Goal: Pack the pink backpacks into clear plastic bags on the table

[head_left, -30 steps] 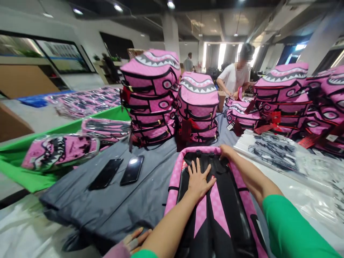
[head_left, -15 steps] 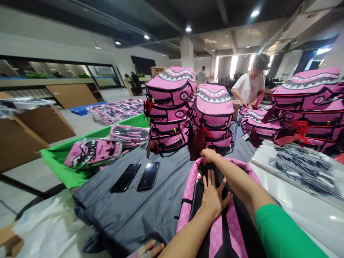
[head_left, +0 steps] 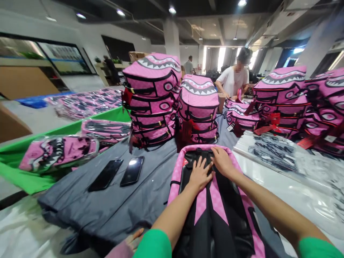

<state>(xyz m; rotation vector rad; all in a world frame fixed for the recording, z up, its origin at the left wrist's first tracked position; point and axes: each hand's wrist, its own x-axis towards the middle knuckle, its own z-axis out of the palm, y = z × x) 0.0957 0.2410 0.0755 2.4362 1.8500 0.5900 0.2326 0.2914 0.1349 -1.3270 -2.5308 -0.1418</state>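
Note:
A pink and black backpack lies before me with its shoulder straps facing up. My left hand rests on the upper part of its back panel, fingers spread over the tops of the straps. Just to the right, my right hand touches the panel near the pink top edge, its fingers extended toward my left hand. Neither hand grips anything that I can see. Part of the top handle area shows between and above the hands.
Stacked pink shark-mouth backpacks stand behind. Two phones lie on the grey-covered table. Clear plastic bags are at right, a green bin at left. Another person's hand is at lower left; a co-worker stands behind.
My right hand has come down from the backpack's top handle area onto its back panel. My left hand still lies spread on the panel. The view has shifted to the right.

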